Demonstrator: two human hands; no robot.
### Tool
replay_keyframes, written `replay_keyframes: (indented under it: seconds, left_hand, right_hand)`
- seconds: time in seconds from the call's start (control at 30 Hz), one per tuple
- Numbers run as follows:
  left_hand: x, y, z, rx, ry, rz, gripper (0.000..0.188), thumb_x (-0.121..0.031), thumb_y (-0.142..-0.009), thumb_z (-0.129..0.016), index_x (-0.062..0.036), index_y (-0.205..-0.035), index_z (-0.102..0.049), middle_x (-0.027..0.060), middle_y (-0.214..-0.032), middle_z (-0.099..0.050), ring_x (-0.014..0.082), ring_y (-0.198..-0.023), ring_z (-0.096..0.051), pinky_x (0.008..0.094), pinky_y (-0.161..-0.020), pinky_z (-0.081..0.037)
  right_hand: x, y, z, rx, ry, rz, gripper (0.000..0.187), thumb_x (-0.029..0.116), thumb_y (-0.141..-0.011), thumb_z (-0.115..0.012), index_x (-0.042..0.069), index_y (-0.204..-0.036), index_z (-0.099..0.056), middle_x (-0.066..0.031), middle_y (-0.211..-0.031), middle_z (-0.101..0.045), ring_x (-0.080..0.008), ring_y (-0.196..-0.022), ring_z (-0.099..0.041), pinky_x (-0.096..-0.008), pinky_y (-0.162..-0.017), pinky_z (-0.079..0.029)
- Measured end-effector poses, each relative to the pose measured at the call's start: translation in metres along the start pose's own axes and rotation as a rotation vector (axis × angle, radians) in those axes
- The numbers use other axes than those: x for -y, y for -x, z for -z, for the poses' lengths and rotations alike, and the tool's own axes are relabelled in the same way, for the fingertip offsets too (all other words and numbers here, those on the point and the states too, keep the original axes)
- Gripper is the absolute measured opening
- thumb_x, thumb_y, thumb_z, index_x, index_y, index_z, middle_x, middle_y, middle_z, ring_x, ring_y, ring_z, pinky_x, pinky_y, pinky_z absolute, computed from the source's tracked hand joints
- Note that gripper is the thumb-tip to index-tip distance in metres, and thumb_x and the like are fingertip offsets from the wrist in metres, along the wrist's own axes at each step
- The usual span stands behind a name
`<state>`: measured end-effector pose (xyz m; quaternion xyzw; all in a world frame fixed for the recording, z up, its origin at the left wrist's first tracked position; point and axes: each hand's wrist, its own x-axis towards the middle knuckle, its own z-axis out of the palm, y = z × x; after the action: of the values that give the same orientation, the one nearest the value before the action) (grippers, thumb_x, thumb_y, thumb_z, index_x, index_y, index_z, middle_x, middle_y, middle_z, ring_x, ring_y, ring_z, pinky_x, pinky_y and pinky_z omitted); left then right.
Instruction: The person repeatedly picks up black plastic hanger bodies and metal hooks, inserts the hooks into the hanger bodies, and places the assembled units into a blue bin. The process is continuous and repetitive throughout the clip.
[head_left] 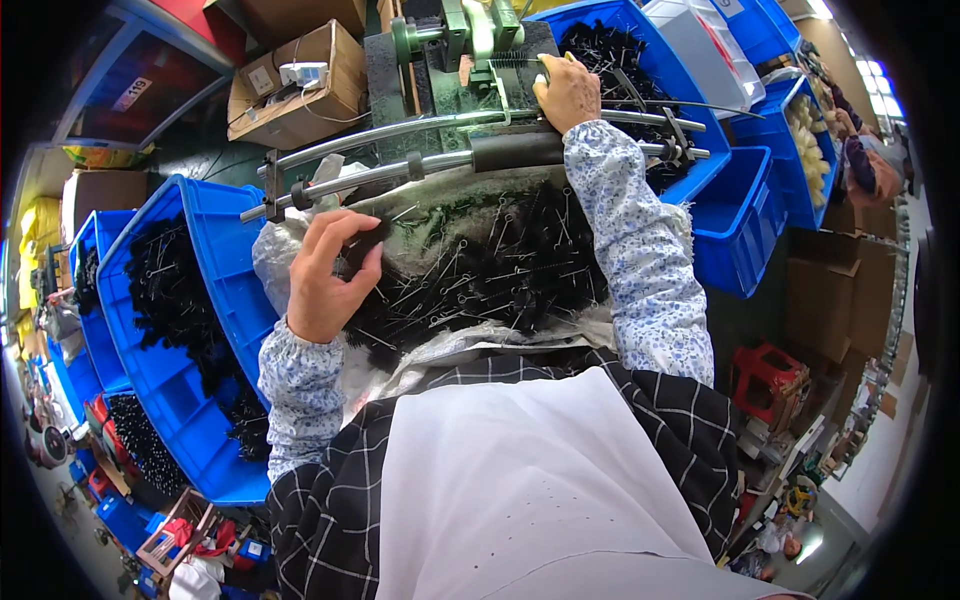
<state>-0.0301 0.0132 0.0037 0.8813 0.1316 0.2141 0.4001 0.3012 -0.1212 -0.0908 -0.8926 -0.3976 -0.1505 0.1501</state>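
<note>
My left hand (331,275) is curled above the near pile, its thumb and fingers closed on a small black wire brush (372,240), whose bare wire tip sticks out to the right. Reaching forward, my right hand (568,92) is at the green machine (480,30), fingertips closed at the end of a thin dark-bristled wire brush (515,62). That brush lies across the machine's front; the exact grip is partly hidden. Below both hands, a heap of black wire brushes (480,260) with looped metal ends lies on a whitish sheet over my lap.
Two steel rails (400,135) run across between the machine and the heap. A blue crate (240,240) of black brushes stands at left; another blue bin (660,40) is at far right. An open cardboard box (300,85) sits beyond the left rail end. A red stool (765,385) is at right.
</note>
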Motion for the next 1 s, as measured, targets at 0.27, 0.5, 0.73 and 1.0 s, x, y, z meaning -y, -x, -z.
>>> replay_keyframes:
  seconds: [0.27, 0.5, 0.73, 1.0]
  left_hand:
    - [-0.002, -0.007, -0.004, -0.078, 0.025, -0.033, 0.03, 0.003, -0.07, -0.066, -0.0051, -0.098, -0.059, 0.0094, -0.1, -0.062, 0.0202, -0.086, -0.061, 0.0277, -0.074, -0.048]
    - [0.009, 0.0, 0.004, -0.131, 0.133, 0.077, 0.026, 0.004, -0.074, -0.064, -0.0029, -0.098, -0.057, 0.0103, -0.104, -0.063, 0.0165, -0.088, -0.061, 0.0263, -0.077, -0.049]
    - [0.016, -0.004, 0.007, -0.176, 0.331, 0.143, 0.02, 0.004, -0.079, -0.061, -0.0004, -0.098, -0.054, 0.0116, -0.106, -0.062, 0.0143, -0.093, -0.06, 0.0255, -0.08, -0.049]
    - [0.014, -0.011, -0.017, -0.015, 0.406, 0.161, 0.022, 0.003, -0.08, -0.061, -0.0026, -0.1, -0.052, 0.01, -0.108, -0.06, 0.0144, -0.094, -0.059, 0.0254, -0.081, -0.047]
  right_hand:
    - [0.056, -0.008, -0.007, -0.04, 0.105, 0.067, 0.015, 0.021, -0.075, -0.058, 0.009, -0.083, -0.06, -0.0066, -0.081, -0.063, -0.0244, -0.087, -0.059, -0.0405, -0.074, -0.042]
    - [0.012, -0.003, 0.0, -0.024, 0.112, 0.031, 0.03, 0.025, -0.075, -0.059, 0.013, -0.103, -0.063, -0.0055, -0.094, -0.066, -0.0262, -0.102, -0.057, -0.0425, -0.08, -0.041]
    - [-0.051, -0.025, -0.002, 0.145, 0.12, -0.002, 0.025, 0.028, -0.083, -0.05, 0.022, -0.102, -0.065, -0.0089, -0.089, -0.065, -0.029, -0.084, -0.062, -0.0434, -0.074, -0.049]
    - [-0.078, -0.036, 0.078, 0.133, 0.276, -0.199, 0.024, 0.021, -0.085, -0.052, 0.018, -0.107, -0.062, -0.0101, -0.102, -0.063, -0.028, -0.092, -0.061, -0.0398, -0.077, -0.049]
